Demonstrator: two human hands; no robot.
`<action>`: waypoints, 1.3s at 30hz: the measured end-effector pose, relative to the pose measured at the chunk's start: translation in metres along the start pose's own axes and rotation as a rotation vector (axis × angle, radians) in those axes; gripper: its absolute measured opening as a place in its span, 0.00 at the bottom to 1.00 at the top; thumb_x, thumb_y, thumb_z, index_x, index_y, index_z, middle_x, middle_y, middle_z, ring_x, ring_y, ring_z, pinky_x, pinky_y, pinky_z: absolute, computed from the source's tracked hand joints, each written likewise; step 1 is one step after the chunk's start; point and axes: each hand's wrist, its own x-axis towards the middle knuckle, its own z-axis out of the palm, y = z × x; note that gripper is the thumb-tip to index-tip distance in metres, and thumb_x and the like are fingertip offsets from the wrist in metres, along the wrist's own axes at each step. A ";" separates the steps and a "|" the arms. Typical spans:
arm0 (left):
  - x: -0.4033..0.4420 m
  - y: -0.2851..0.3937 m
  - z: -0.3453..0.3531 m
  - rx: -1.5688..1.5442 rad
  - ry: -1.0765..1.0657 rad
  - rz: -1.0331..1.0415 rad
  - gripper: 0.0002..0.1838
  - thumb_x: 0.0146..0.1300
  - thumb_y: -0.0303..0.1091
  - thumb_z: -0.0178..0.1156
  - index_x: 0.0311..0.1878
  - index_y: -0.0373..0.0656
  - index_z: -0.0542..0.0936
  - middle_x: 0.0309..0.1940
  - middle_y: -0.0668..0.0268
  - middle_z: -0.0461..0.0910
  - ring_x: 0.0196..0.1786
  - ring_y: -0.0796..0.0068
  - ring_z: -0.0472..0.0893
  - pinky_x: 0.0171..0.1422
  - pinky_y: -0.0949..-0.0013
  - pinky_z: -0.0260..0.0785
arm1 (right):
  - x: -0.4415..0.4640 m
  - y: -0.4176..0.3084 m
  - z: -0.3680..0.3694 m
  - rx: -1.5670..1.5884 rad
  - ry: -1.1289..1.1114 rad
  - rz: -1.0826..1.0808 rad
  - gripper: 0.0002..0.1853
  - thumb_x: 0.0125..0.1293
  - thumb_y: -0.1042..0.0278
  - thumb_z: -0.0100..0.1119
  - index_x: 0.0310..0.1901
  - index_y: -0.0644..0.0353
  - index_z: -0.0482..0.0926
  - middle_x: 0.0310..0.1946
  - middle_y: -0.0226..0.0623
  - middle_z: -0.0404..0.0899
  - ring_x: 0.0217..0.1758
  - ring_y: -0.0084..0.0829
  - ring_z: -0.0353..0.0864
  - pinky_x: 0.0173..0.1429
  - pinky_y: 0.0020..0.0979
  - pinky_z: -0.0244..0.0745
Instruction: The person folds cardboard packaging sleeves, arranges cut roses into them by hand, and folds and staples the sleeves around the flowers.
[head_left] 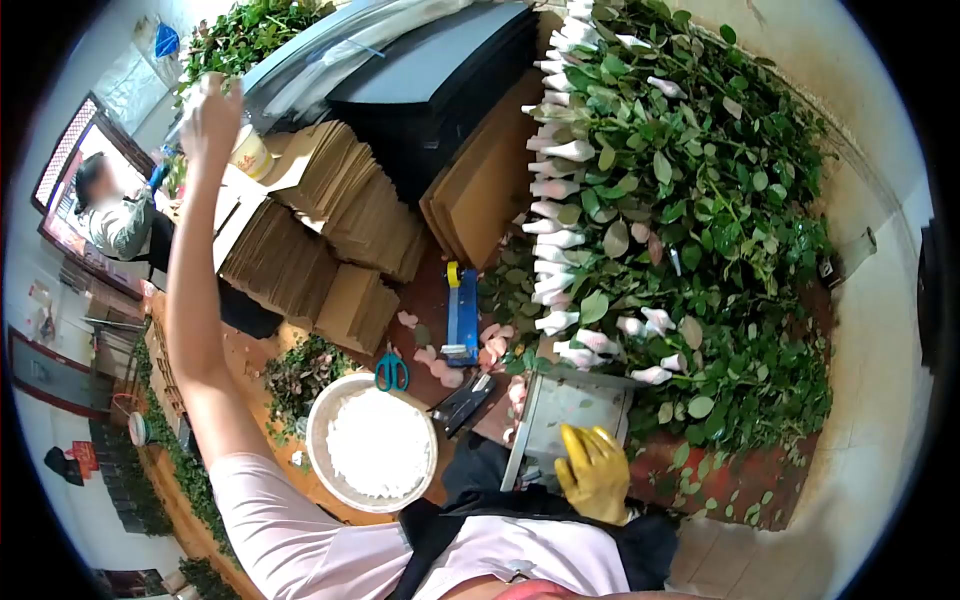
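Note:
My left hand (211,120), bare, is raised at the end of a stretched arm at the upper left. Its fingers look bent together beside a printed tub (250,153) and the edge of a clear plastic sheet (300,70); what they hold, if anything, I cannot make out. My right hand (594,475) wears a yellow glove and is low in front of my body. Its fingers are stretched over the near part of a grey metal tray (572,408), with nothing seen in them. Past the tray lies a big pile of leafy rose stems (700,220), their heads in white sleeves (557,240).
Stacked cardboard (340,200) and dark sheets (430,70) stand ahead. Nearer are a white basin (312,440) of small white pieces, teal scissors (392,372), a black stapler (464,403), and a blue tape dispenser (462,318). Another person (120,215) is at the far left.

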 end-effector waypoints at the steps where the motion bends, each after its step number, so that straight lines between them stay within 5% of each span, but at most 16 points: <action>1: 0.024 -0.019 0.013 0.253 -0.002 -0.093 0.28 0.78 0.57 0.43 0.49 0.42 0.82 0.43 0.47 0.84 0.51 0.53 0.85 0.57 0.50 0.75 | -0.001 0.003 0.003 -0.004 0.013 -0.019 0.24 0.70 0.60 0.56 0.62 0.66 0.76 0.51 0.45 0.82 0.55 0.43 0.81 0.67 0.44 0.70; 4: 0.067 -0.098 0.066 0.292 -0.262 -0.466 0.31 0.77 0.59 0.41 0.65 0.43 0.75 0.59 0.46 0.80 0.63 0.44 0.79 0.67 0.48 0.71 | 0.000 0.005 0.006 -0.013 0.024 0.002 0.24 0.70 0.59 0.57 0.62 0.66 0.76 0.51 0.46 0.83 0.55 0.42 0.81 0.67 0.44 0.71; 5: 0.060 -0.104 0.059 -0.095 -0.481 -0.704 0.36 0.74 0.65 0.40 0.73 0.48 0.65 0.64 0.51 0.77 0.67 0.42 0.75 0.69 0.43 0.66 | -0.001 0.006 0.007 -0.007 0.016 0.008 0.25 0.69 0.59 0.57 0.62 0.65 0.76 0.52 0.45 0.83 0.55 0.42 0.82 0.66 0.44 0.71; 7: 0.080 -0.187 0.132 -0.578 -0.835 -0.964 0.47 0.66 0.79 0.42 0.79 0.59 0.56 0.54 0.50 0.82 0.42 0.64 0.81 0.42 0.43 0.69 | 0.000 0.008 0.007 -0.002 0.011 0.023 0.25 0.69 0.59 0.58 0.63 0.65 0.76 0.52 0.45 0.83 0.55 0.42 0.82 0.66 0.44 0.72; 10: 0.079 -0.160 0.125 -0.703 -0.787 -1.079 0.37 0.67 0.71 0.53 0.68 0.53 0.72 0.42 0.58 0.84 0.31 0.73 0.76 0.34 0.56 0.66 | 0.000 0.007 0.005 0.005 0.040 0.017 0.26 0.67 0.60 0.60 0.63 0.65 0.75 0.52 0.45 0.83 0.55 0.42 0.82 0.66 0.45 0.72; 14: 0.091 -0.125 0.111 -1.429 -0.792 -0.619 0.10 0.62 0.38 0.71 0.32 0.51 0.77 0.26 0.72 0.79 0.29 0.78 0.80 0.35 0.75 0.70 | 0.001 0.006 0.002 0.015 0.063 -0.015 0.28 0.63 0.62 0.63 0.63 0.67 0.75 0.52 0.45 0.82 0.55 0.43 0.82 0.65 0.45 0.73; 17: 0.145 -0.067 0.138 -1.701 -0.352 -1.070 0.11 0.67 0.28 0.65 0.28 0.47 0.75 0.22 0.69 0.77 0.26 0.75 0.78 0.51 0.66 0.81 | 0.002 -0.001 -0.007 0.028 0.073 -0.003 0.28 0.62 0.65 0.64 0.62 0.67 0.74 0.53 0.47 0.82 0.56 0.44 0.81 0.65 0.45 0.72; 18: 0.135 -0.031 0.110 -1.908 -0.375 -0.940 0.11 0.66 0.28 0.66 0.29 0.43 0.75 0.21 0.69 0.76 0.27 0.72 0.79 0.62 0.62 0.81 | 0.001 -0.002 -0.009 0.053 0.044 0.004 0.27 0.62 0.66 0.64 0.62 0.67 0.74 0.53 0.47 0.82 0.56 0.44 0.81 0.65 0.45 0.72; 20: 0.129 0.016 0.101 -1.819 -0.433 -0.703 0.08 0.69 0.28 0.63 0.34 0.36 0.78 0.30 0.63 0.78 0.34 0.69 0.81 0.60 0.63 0.81 | 0.008 -0.008 -0.023 0.141 -0.134 0.133 0.24 0.65 0.68 0.63 0.62 0.65 0.76 0.53 0.47 0.83 0.58 0.46 0.81 0.68 0.43 0.72; 23: 0.057 0.137 -0.024 -1.208 -0.430 -0.321 0.17 0.63 0.43 0.66 0.34 0.34 0.81 0.28 0.63 0.84 0.32 0.76 0.82 0.40 0.74 0.73 | -0.004 0.011 -0.022 0.879 -0.034 0.290 0.22 0.70 0.68 0.60 0.65 0.64 0.75 0.57 0.46 0.83 0.61 0.41 0.81 0.67 0.39 0.73; 27: -0.060 0.245 -0.127 -1.153 -0.319 0.050 0.10 0.63 0.33 0.63 0.36 0.33 0.81 0.21 0.64 0.83 0.25 0.78 0.79 0.32 0.68 0.71 | 0.055 0.027 -0.107 0.382 0.546 -0.021 0.26 0.75 0.64 0.58 0.70 0.66 0.70 0.64 0.46 0.78 0.66 0.38 0.78 0.71 0.38 0.70; 30: -0.141 0.305 -0.178 -1.024 -0.252 0.313 0.06 0.62 0.25 0.62 0.41 0.35 0.79 0.27 0.54 0.78 0.29 0.54 0.82 0.34 0.61 0.75 | 0.108 -0.007 -0.164 0.798 0.501 -0.177 0.45 0.70 0.52 0.65 0.78 0.66 0.53 0.75 0.50 0.63 0.79 0.40 0.63 0.79 0.40 0.59; 33: -0.205 0.343 -0.167 -1.138 -0.220 0.458 0.25 0.64 0.26 0.61 0.64 0.38 0.72 0.38 0.52 0.79 0.35 0.51 0.83 0.41 0.55 0.78 | 0.161 -0.016 -0.169 0.501 0.728 0.001 0.37 0.71 0.51 0.63 0.74 0.64 0.64 0.69 0.50 0.72 0.72 0.39 0.73 0.73 0.36 0.68; 35: -0.208 0.346 -0.177 -1.198 -0.385 0.457 0.32 0.65 0.27 0.62 0.72 0.38 0.65 0.48 0.52 0.78 0.43 0.54 0.84 0.48 0.56 0.79 | 0.165 -0.011 -0.200 0.490 0.720 0.146 0.21 0.73 0.55 0.60 0.60 0.61 0.79 0.53 0.44 0.84 0.55 0.38 0.85 0.58 0.35 0.79; 36: -0.205 0.338 -0.178 -1.338 -0.484 0.555 0.37 0.67 0.28 0.63 0.77 0.38 0.60 0.56 0.52 0.77 0.53 0.59 0.83 0.58 0.57 0.77 | 0.172 0.013 -0.196 0.055 1.066 0.011 0.14 0.74 0.57 0.58 0.48 0.59 0.84 0.37 0.37 0.87 0.39 0.38 0.88 0.44 0.37 0.81; 39: -0.192 0.294 -0.118 -2.057 -0.915 0.037 0.38 0.79 0.55 0.47 0.81 0.40 0.53 0.71 0.49 0.69 0.71 0.54 0.73 0.76 0.50 0.63 | 0.111 0.019 -0.227 -0.057 1.166 -0.288 0.10 0.72 0.67 0.61 0.50 0.57 0.85 0.42 0.37 0.88 0.42 0.40 0.87 0.46 0.36 0.81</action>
